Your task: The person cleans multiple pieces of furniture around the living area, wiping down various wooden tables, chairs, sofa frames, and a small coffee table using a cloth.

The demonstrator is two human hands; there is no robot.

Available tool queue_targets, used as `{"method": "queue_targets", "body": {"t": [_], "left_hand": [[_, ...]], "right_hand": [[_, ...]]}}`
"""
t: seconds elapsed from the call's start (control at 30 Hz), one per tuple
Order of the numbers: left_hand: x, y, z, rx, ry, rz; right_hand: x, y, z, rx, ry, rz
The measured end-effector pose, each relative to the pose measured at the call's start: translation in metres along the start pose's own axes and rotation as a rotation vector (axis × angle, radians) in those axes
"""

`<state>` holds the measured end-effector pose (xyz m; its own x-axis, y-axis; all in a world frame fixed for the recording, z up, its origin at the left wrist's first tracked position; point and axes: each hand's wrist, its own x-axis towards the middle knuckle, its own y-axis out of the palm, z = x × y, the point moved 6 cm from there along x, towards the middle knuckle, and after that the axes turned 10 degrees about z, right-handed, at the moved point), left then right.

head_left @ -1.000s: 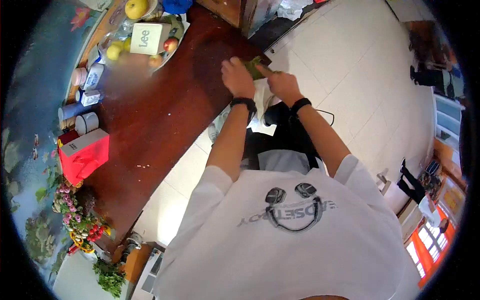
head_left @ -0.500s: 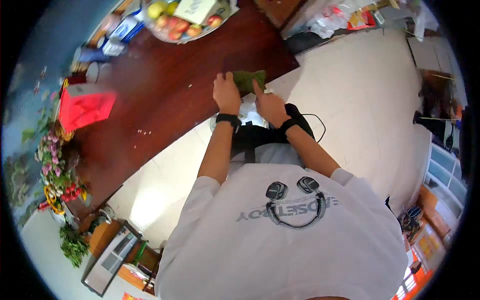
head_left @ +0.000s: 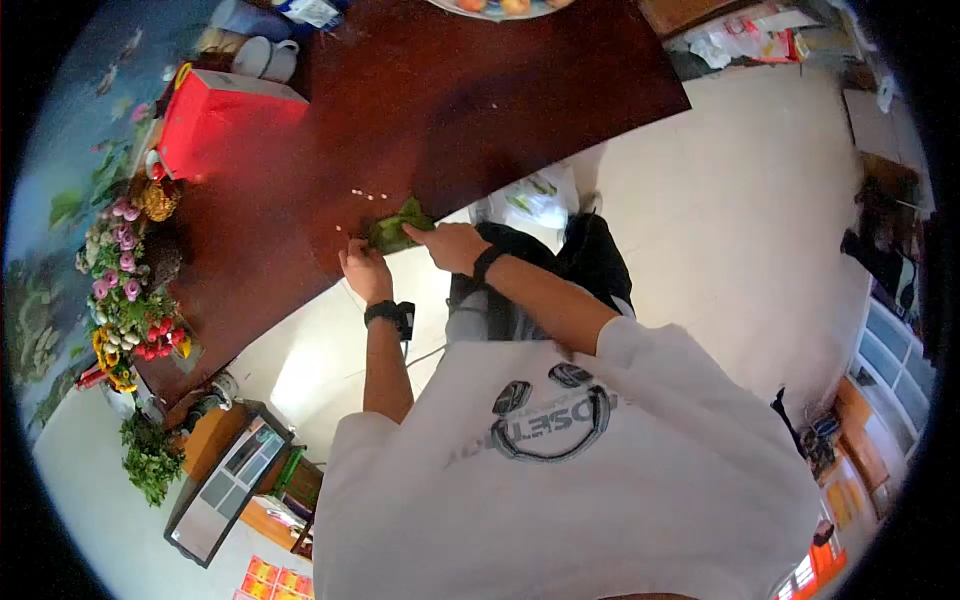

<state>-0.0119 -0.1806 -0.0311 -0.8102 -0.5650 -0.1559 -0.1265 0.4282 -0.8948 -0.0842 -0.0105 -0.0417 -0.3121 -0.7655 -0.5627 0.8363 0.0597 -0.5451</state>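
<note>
Shirt fabric fills the near part of the head view: a white T-shirt (head_left: 560,500) with a grey headphone print, worn by the person whose two bare forearms reach away toward a dark red-brown wooden table (head_left: 480,100). Each wrist carries a black band. Past the shirt lie dark trousers and a pale tiled floor (head_left: 740,230), and a white plastic bag (head_left: 535,197) sits on the floor just beside the table's near edge.

At that near edge both hands meet on a green cloth (head_left: 396,228). The left hand (head_left: 362,270) is at the edge just below the cloth, fingers curled in on its lower end; how tightly they close cannot be told. The right hand (head_left: 450,245) comes in from the other side, its fingers narrow and stretched flat onto the cloth, pinning its corner to the tabletop. The cloth is bunched and lies on the wood right at the table's edge, between the two hands.

Just beyond the cloth, a few small pale crumbs (head_left: 366,194) dot the tabletop. Farther along the table stands a red box (head_left: 225,120) with a pale top, and beside it, at the table's end, a bunch of artificial flowers (head_left: 125,290) in pink, red and yellow. At the table's far side are white mugs (head_left: 265,58) and a fruit plate (head_left: 500,8), cut off by the picture's upper border.
</note>
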Motion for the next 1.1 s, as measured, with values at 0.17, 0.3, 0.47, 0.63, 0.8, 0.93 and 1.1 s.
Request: {"method": "queue_targets", "body": {"t": [0.17,0.3,0.47,0.63,0.8,0.93,1.1], "left_hand": [[-0.007,0.028,-0.04,-0.174,0.018,-0.069],[-0.008,0.063,-0.147,-0.366,0.148,0.183],[0.01,0.13,-0.242,-0.246,0.487,0.37],[0.035,0.19,-0.315,0.329,0.948,0.396],[0.115,0.159,-0.33,0.026,0.749,0.456],[0.205,0.121,-0.31,-0.167,0.657,0.319],[0.278,0.089,-0.251,-0.025,0.607,0.189]], "right_hand": [[-0.01,-0.013,-0.016,0.034,0.009,-0.007],[-0.046,-0.042,-0.071,0.318,0.016,-0.267],[-0.128,-0.083,-0.134,0.348,0.157,-0.554],[-0.134,-0.081,-0.186,0.477,0.387,-0.617],[-0.057,-0.126,-0.195,0.281,0.382,-0.563],[0.012,-0.2,-0.169,0.349,0.405,-0.466],[0.092,-0.245,-0.13,0.214,0.296,-0.526]]}}
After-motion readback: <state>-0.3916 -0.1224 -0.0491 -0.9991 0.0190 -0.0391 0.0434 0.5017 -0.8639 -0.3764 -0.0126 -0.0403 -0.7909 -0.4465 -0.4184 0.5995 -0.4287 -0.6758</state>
